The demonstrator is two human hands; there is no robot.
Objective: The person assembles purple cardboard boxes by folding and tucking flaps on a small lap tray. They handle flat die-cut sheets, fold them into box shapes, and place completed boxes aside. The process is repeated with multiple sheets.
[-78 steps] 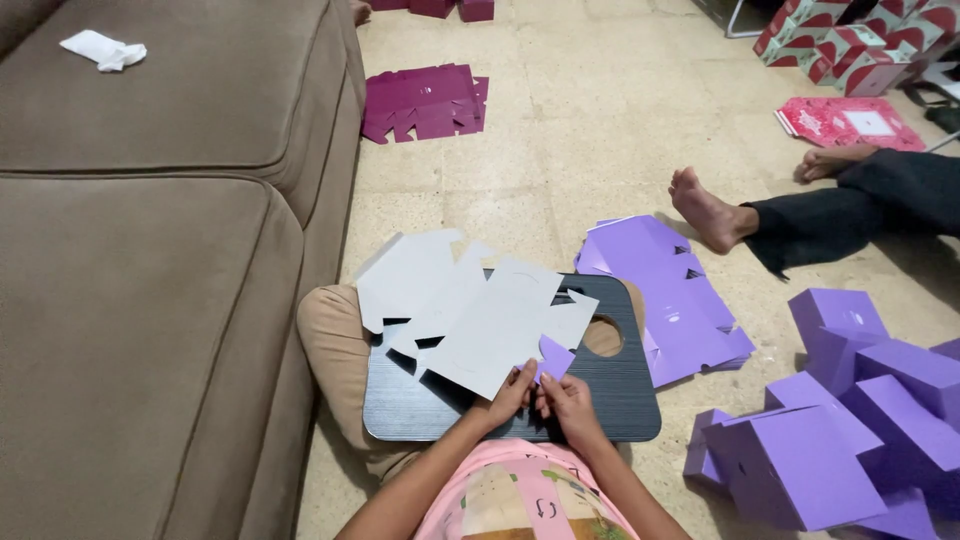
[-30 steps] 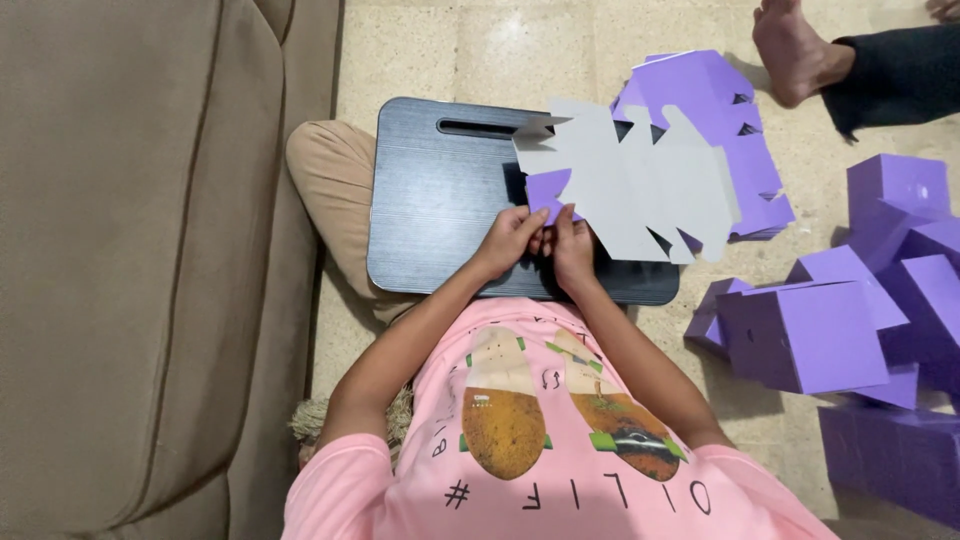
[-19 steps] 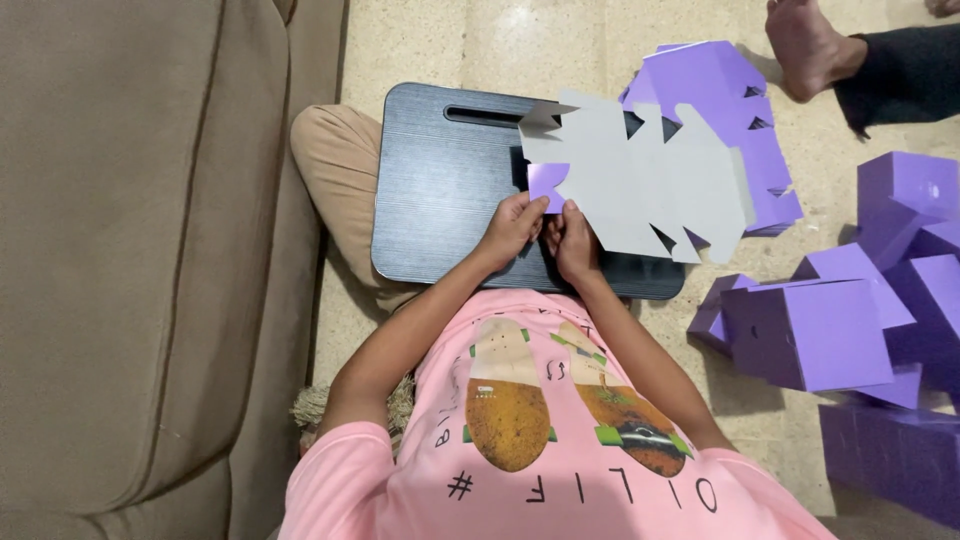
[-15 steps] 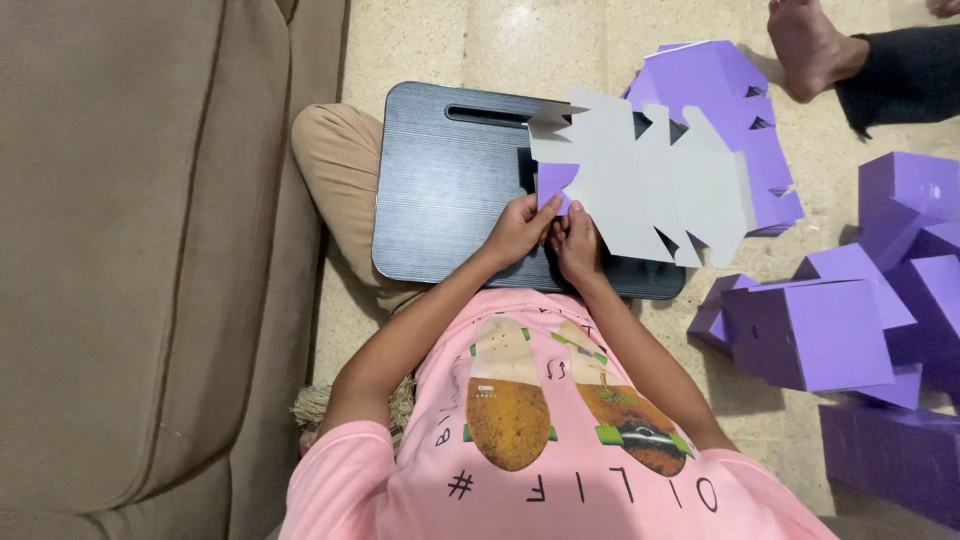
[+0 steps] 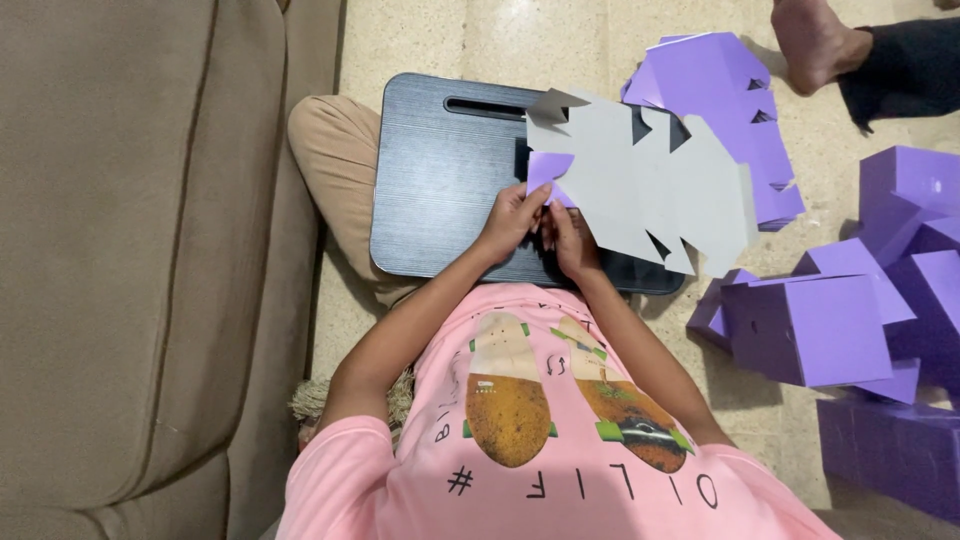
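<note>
A flat die-cut cardboard box blank (image 5: 645,185), grey on the upper face and purple underneath, lies partly over a black lap tray (image 5: 440,170) on my knees. My left hand (image 5: 512,218) pinches a folded purple flap (image 5: 548,170) at the blank's near left corner. Right beside it, my right hand (image 5: 570,240) grips the same edge of the blank from below. Both hands touch each other at the flap.
A brown sofa (image 5: 140,260) fills the left side. Flat purple blanks (image 5: 720,95) lie on the tiled floor beyond the tray. Several folded purple boxes (image 5: 830,325) are piled at the right. Another person's bare foot (image 5: 810,40) and dark trouser leg rest at the top right.
The view has tipped down from the floor to my lap. The blank has turned and shifted right across the tray, and both hands have stayed pinched on its purple flap.
</note>
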